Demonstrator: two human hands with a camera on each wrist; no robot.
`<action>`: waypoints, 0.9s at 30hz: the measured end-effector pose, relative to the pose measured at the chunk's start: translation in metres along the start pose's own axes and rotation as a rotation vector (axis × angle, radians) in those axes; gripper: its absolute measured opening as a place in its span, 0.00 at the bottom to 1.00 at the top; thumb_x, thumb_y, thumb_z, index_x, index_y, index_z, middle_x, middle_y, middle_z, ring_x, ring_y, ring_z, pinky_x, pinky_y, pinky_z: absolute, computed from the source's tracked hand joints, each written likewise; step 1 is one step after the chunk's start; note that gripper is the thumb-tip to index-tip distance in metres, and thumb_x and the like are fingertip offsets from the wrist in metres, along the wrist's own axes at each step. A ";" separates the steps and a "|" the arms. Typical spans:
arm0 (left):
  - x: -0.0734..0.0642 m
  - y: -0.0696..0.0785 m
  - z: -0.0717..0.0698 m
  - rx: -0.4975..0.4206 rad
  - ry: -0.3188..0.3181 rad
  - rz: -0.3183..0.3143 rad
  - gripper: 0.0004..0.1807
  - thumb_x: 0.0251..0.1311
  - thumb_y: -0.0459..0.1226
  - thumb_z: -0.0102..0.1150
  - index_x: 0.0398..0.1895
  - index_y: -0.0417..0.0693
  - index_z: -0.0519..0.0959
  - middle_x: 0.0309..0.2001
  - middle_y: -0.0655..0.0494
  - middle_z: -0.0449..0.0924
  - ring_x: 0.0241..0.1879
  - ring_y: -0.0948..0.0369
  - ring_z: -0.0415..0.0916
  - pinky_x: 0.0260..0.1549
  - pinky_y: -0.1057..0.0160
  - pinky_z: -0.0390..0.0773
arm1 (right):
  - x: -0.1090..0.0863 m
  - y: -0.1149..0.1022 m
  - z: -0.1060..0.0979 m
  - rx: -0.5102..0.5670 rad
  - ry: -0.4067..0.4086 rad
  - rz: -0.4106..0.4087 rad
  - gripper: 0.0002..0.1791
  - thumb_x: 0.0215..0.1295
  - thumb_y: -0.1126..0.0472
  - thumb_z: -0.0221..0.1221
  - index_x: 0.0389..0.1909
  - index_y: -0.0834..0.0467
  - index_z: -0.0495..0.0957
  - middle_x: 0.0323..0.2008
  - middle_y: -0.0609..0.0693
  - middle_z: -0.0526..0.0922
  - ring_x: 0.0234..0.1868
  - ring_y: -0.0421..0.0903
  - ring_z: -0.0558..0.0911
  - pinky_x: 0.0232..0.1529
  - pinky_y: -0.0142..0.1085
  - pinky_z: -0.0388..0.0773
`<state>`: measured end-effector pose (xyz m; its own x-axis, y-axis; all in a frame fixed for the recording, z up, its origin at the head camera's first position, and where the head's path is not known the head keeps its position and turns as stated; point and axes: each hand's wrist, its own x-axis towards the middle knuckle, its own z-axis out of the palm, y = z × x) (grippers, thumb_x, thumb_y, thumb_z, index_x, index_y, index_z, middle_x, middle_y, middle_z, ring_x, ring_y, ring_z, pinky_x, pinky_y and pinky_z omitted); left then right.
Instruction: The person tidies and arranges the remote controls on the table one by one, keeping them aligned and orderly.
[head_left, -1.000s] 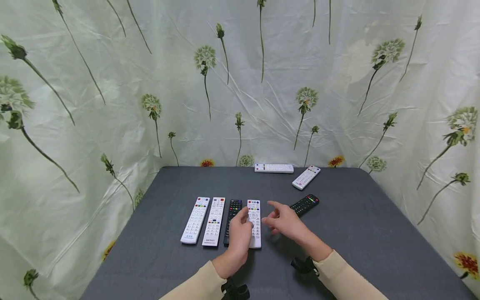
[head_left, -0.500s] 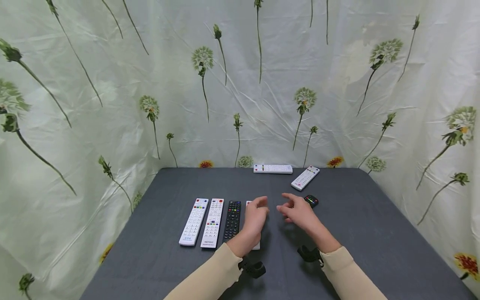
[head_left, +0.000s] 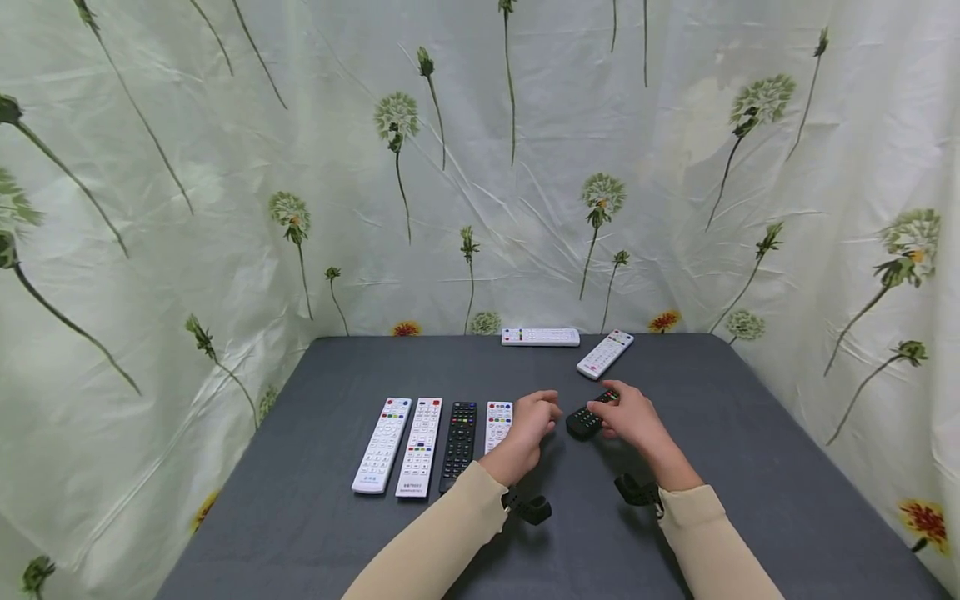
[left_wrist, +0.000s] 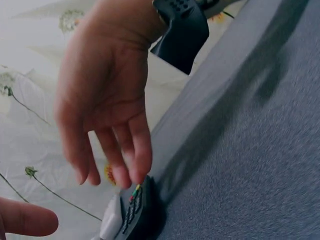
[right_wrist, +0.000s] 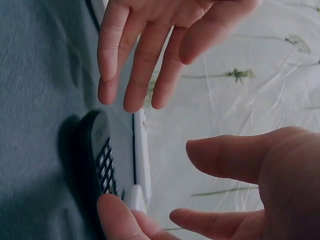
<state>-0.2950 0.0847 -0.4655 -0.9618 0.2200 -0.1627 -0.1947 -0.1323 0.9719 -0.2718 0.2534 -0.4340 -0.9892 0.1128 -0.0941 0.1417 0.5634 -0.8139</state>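
A black remote control [head_left: 584, 423] lies slanted on the dark table, right of centre. Over its far end is my right hand [head_left: 636, 419], fingers spread; whether they touch it I cannot tell. The right wrist view has the remote [right_wrist: 102, 150] below the thumb, with one fingertip overlapping its far end. My left hand [head_left: 529, 430] hovers left of the remote, fingers relaxed and holding nothing. Under the left wrist lies a white remote [head_left: 498, 423], its lower part hidden. In the left wrist view my right hand [left_wrist: 107, 95] points its fingers down at the black remote [left_wrist: 135, 215].
Left of the hands, a black remote [head_left: 459, 440] and two white remotes [head_left: 420, 446] [head_left: 382, 446] lie side by side. At the back are a white remote [head_left: 540, 337] lying crosswise and a slanted white one [head_left: 604, 354]. A flower-patterned curtain [head_left: 450, 208] hangs behind the table [head_left: 712, 467].
My left hand has left the white remote at the row's right end and moved right. My right hand has moved right, over the far end of the slanted black remote.
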 end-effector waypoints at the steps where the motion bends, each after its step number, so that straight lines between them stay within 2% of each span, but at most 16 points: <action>1: 0.003 -0.001 0.001 0.005 -0.007 -0.004 0.26 0.47 0.27 0.50 0.55 0.41 0.73 0.56 0.45 0.70 0.48 0.57 0.70 0.52 0.50 0.66 | 0.001 0.002 0.000 -0.008 0.005 0.011 0.36 0.58 0.53 0.58 0.65 0.62 0.56 0.43 0.63 0.75 0.35 0.54 0.81 0.31 0.42 0.79; 6: 0.016 -0.006 0.008 0.028 -0.026 -0.037 0.28 0.44 0.26 0.49 0.55 0.39 0.72 0.54 0.43 0.70 0.40 0.57 0.70 0.47 0.53 0.70 | 0.005 0.007 0.002 -0.034 0.015 0.039 0.42 0.57 0.55 0.59 0.67 0.63 0.49 0.48 0.69 0.70 0.29 0.52 0.82 0.27 0.40 0.79; 10: 0.020 -0.009 0.014 0.067 -0.021 -0.043 0.28 0.43 0.24 0.49 0.54 0.39 0.74 0.54 0.44 0.69 0.42 0.58 0.70 0.44 0.55 0.72 | 0.009 0.009 0.007 -0.005 -0.003 0.056 0.47 0.54 0.57 0.61 0.68 0.63 0.43 0.54 0.72 0.62 0.28 0.52 0.82 0.27 0.39 0.79; 14: 0.022 -0.010 0.019 0.121 -0.014 -0.030 0.28 0.41 0.21 0.47 0.52 0.37 0.74 0.53 0.45 0.70 0.42 0.58 0.70 0.39 0.58 0.74 | 0.010 0.012 0.011 -0.002 0.015 0.059 0.49 0.51 0.60 0.64 0.68 0.62 0.42 0.56 0.72 0.59 0.27 0.51 0.81 0.26 0.37 0.79; 19: 0.023 -0.011 0.024 0.194 0.009 -0.001 0.29 0.37 0.20 0.47 0.50 0.36 0.75 0.49 0.44 0.72 0.36 0.58 0.70 0.31 0.63 0.75 | 0.011 0.013 0.014 0.024 0.030 0.070 0.51 0.48 0.64 0.65 0.69 0.60 0.43 0.57 0.71 0.53 0.29 0.50 0.79 0.25 0.35 0.78; 23: 0.024 -0.011 0.025 0.231 0.034 0.000 0.28 0.37 0.19 0.47 0.49 0.35 0.76 0.44 0.45 0.74 0.30 0.60 0.71 0.25 0.66 0.73 | 0.013 0.017 0.014 0.048 0.048 0.070 0.51 0.48 0.65 0.65 0.69 0.61 0.44 0.57 0.71 0.55 0.29 0.51 0.80 0.25 0.36 0.79; 27: 0.024 -0.011 0.027 0.247 0.058 -0.015 0.26 0.40 0.21 0.48 0.48 0.35 0.76 0.39 0.48 0.75 0.23 0.60 0.70 0.23 0.67 0.72 | 0.015 0.018 0.013 0.076 0.059 0.075 0.50 0.48 0.66 0.65 0.68 0.61 0.45 0.55 0.70 0.60 0.29 0.52 0.81 0.26 0.38 0.79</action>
<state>-0.3113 0.1172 -0.4756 -0.9700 0.1632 -0.1801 -0.1631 0.1122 0.9802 -0.2841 0.2544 -0.4579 -0.9715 0.2017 -0.1243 0.2097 0.4885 -0.8470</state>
